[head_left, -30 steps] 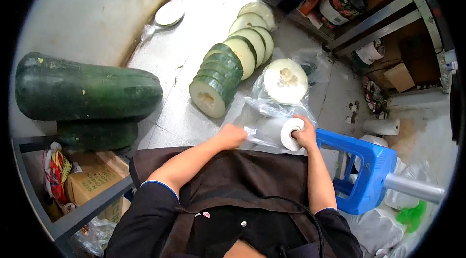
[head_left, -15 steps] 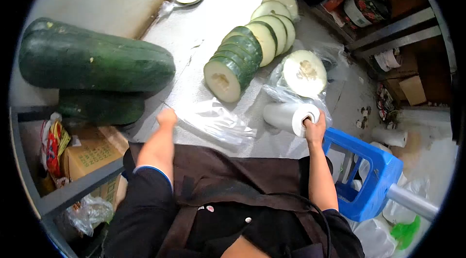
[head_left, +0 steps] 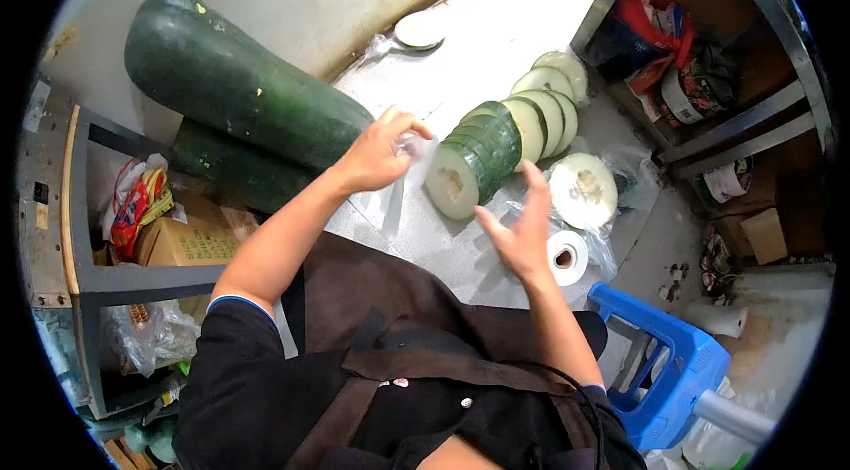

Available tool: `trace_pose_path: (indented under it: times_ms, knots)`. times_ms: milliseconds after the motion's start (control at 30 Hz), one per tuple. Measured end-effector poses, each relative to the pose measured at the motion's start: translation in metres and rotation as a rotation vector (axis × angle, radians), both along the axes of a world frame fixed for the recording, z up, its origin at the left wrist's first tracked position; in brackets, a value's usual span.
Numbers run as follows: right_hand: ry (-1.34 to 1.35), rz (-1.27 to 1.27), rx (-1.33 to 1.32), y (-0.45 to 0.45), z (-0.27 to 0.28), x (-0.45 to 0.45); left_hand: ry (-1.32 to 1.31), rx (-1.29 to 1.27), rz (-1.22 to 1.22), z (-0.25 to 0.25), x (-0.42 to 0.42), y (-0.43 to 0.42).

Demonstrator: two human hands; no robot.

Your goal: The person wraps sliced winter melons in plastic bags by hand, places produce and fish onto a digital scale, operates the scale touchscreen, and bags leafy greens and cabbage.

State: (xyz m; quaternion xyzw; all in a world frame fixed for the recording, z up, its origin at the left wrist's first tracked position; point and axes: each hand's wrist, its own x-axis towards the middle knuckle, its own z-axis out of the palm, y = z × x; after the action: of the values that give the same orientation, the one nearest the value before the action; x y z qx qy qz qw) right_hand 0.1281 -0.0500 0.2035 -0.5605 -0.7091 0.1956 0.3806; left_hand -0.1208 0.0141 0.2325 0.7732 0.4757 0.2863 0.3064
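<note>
My left hand (head_left: 382, 153) is raised, its fingers closed on a thin clear plastic bag (head_left: 395, 204) that hangs down from it. To the right, my right hand (head_left: 522, 229) has thumb and fingers spread, with nothing in it. It hovers near a row of thick winter melon slices (head_left: 478, 151), green-skinned and pale inside, leaning one on another. The plastic roll (head_left: 567, 258) stands just beside my right hand, its core facing me. Beyond that hand, a round melon slice (head_left: 583, 191) rests on clear plastic.
Two whole winter melons lie at the left, the upper one (head_left: 248, 80) largest. A wrapped cut piece (head_left: 420, 30) sits by the wall. A blue plastic stool (head_left: 673, 373) stands at the lower right. Shelves (head_left: 735, 129) line the right, and a cardboard box (head_left: 190, 240) sits under the left frame.
My right hand has let go of the plastic roll and moved left and up, fingers spread. My left hand has risen to the right, with the plastic bag now hanging from it. The view has shifted.
</note>
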Motion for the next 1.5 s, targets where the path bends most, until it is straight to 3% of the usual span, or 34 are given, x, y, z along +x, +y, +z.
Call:
trace_pose_path:
  times_ms: [100, 200, 267, 300, 400, 433, 533, 567, 667, 700, 800, 867, 900, 933, 1033, 1067, 1133, 1200, 1267, 1367, 1500]
  knots:
    - [0.062, 0.11, -0.03, 0.021, 0.012, -0.031, -0.303, -0.219, -0.12, 0.03, 0.024, -0.009]
    - [0.123, 0.12, -0.22, 0.024, 0.001, -0.032, -0.285, -0.163, -0.159, 0.036, 0.036, -0.012]
    - [0.187, 0.141, -0.464, 0.022, -0.028, -0.017, -0.256, -0.125, -0.151, 0.022, 0.042, -0.013]
    - [0.226, 0.079, -0.459, 0.013, -0.024, -0.012, -0.243, -0.101, -0.146, 0.017, 0.046, -0.012]
    - [0.47, -0.046, -0.172, -0.011, -0.031, -0.008, -0.097, -0.192, -0.146, 0.009, 0.062, -0.022]
    - [0.391, -0.116, -0.102, -0.016, -0.025, -0.011, -0.059, -0.14, -0.219, 0.004, 0.07, -0.025]
    - [0.247, 0.027, -0.444, -0.027, -0.045, 0.011, 0.2, -0.136, -0.321, 0.012, 0.09, -0.038]
    - [0.272, 0.064, -0.542, -0.028, -0.058, 0.02, 0.123, 0.168, -0.246, -0.005, 0.093, -0.041]
    - [0.873, -0.078, -0.888, -0.032, -0.081, 0.034, 0.112, 0.528, 0.101, 0.006, 0.095, -0.057]
    - [0.97, -0.112, -0.955, -0.034, -0.092, 0.039, -0.05, 0.345, 0.186, -0.01, 0.09, -0.071]
    - [0.997, -0.094, -0.978, -0.037, -0.087, 0.035, -0.219, -0.542, 0.234, -0.058, 0.11, -0.095]
    - [1.109, -0.134, -0.993, -0.041, -0.092, 0.021, -0.604, -0.756, 0.056, -0.105, 0.124, -0.109]
    - [1.078, -0.132, -1.047, -0.039, -0.094, 0.027, -0.526, -0.815, -0.002, -0.112, 0.118, -0.107]
    - [1.044, -0.13, -1.105, -0.038, -0.095, 0.034, -0.55, -0.814, 0.09, -0.123, 0.107, -0.1]
    - [1.006, -0.103, -0.919, -0.037, -0.081, 0.048, -0.723, -0.85, 0.413, -0.185, 0.046, -0.068]
    - [0.858, -0.036, -0.982, -0.04, -0.08, 0.048, -0.846, -0.883, 0.54, -0.202, 0.024, -0.055]
    - [0.558, 0.092, -1.075, -0.047, -0.08, 0.05, -0.886, -0.796, 0.462, -0.185, 0.012, -0.029]
    - [0.09, 0.34, -1.068, -0.055, -0.1, 0.046, -0.537, -0.508, 0.452, -0.193, 0.041, 0.006]
    - [-0.231, 0.437, -0.883, -0.065, -0.111, 0.039, 0.182, -0.083, 0.245, -0.202, 0.069, 0.03]
    - [-0.396, 0.438, -0.975, -0.063, -0.105, 0.038, 0.571, 0.076, -0.017, -0.21, 0.096, 0.031]
    - [-0.411, 0.333, -0.909, -0.066, -0.113, 0.042, 0.665, 0.114, -0.035, -0.243, 0.096, 0.017]
